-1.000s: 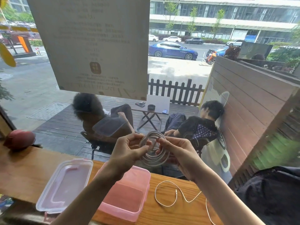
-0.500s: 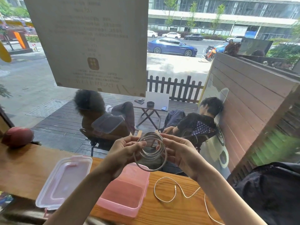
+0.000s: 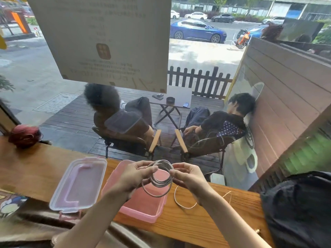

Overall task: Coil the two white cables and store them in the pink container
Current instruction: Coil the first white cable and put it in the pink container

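A coiled white cable [image 3: 160,179] of several loops hangs in the air between both hands, right above the open pink container [image 3: 143,210]. My left hand [image 3: 133,178] pinches the coil's left side and my right hand [image 3: 189,178] pinches its right side. The second white cable [image 3: 184,206] lies loose on the wooden counter just right of the container, partly hidden behind my right forearm. The container holds nothing that I can see.
The clear lid [image 3: 78,185] lies flat on the counter left of the container. A red round object [image 3: 24,135] sits at the counter's far left by the window glass. A dark bag [image 3: 297,208] fills the right end of the wooden counter [image 3: 32,169].
Both hands have come down with the coil, from in front of the window to just above the pink container. The loose cable has stayed on the counter.
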